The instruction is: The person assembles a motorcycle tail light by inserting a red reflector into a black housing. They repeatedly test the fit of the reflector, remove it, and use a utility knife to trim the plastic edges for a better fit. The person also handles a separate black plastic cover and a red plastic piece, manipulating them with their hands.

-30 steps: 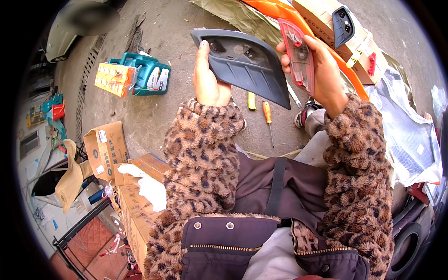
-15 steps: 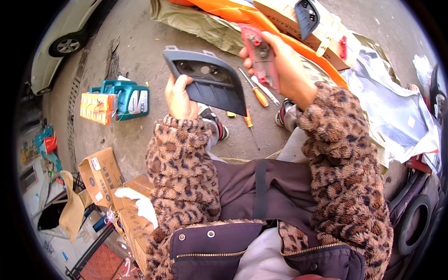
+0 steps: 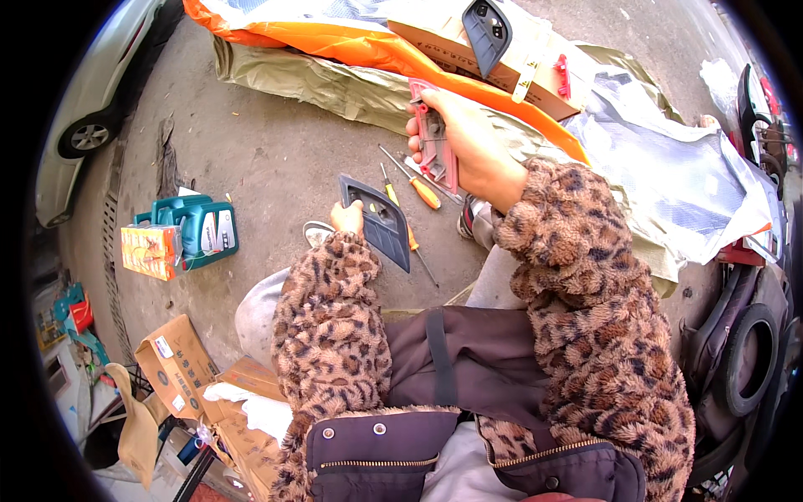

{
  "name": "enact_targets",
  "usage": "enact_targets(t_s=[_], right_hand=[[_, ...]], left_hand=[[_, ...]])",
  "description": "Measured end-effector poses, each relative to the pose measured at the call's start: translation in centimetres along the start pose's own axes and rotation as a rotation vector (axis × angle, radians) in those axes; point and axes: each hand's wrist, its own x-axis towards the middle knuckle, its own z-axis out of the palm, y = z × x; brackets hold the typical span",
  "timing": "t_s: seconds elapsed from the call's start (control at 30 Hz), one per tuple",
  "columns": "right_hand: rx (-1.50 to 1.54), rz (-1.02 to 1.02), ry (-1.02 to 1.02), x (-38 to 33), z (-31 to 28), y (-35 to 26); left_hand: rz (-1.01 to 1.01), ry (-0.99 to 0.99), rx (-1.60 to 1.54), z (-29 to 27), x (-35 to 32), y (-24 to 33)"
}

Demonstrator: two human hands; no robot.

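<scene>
My left hand (image 3: 347,219) grips a dark grey plastic panel (image 3: 381,219) by its left edge, low over the concrete and turned edge-on. My right hand (image 3: 468,142) is raised and closed round a narrow red and grey lamp part (image 3: 435,142). Both arms wear leopard-print sleeves. Between the hands, on the ground, lie an orange-handled screwdriver (image 3: 424,191) and a yellow-handled screwdriver (image 3: 391,194). Another dark grey part (image 3: 488,27) rests on a cardboard box (image 3: 468,46) at the top.
Orange sheeting (image 3: 351,42) and an olive tarp (image 3: 293,79) lie ahead, clear plastic film (image 3: 669,180) to the right. A teal container (image 3: 201,230) and an orange box (image 3: 150,251) sit on the left. Cardboard boxes (image 3: 176,364) are at lower left, a car wheel (image 3: 88,134) upper left, a tyre (image 3: 749,347) right.
My left hand has lowered the grey panel toward the ground and turned it edge-on. My right hand stays up with the red lamp part. The view has tilted further forward.
</scene>
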Motion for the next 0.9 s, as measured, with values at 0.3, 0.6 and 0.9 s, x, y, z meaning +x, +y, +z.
enact_targets(t_s=[0.3,0.6,0.9], right_hand=[[-0.001,-0.149,0.063,1.3,-4.9,-5.9],[-0.390,-0.164,0.465,11.2,-17.3,-8.1],[-0.559,-0.447,0.799,20.3,-20.0,0.7]], left_hand=[[-0.043,0.000,0.328,0.8,3.2,-5.6],[0.019,0.157,0.438,-2.9,8.8,-14.6],[0.106,0.269,0.926,-2.8,1.4,0.8]])
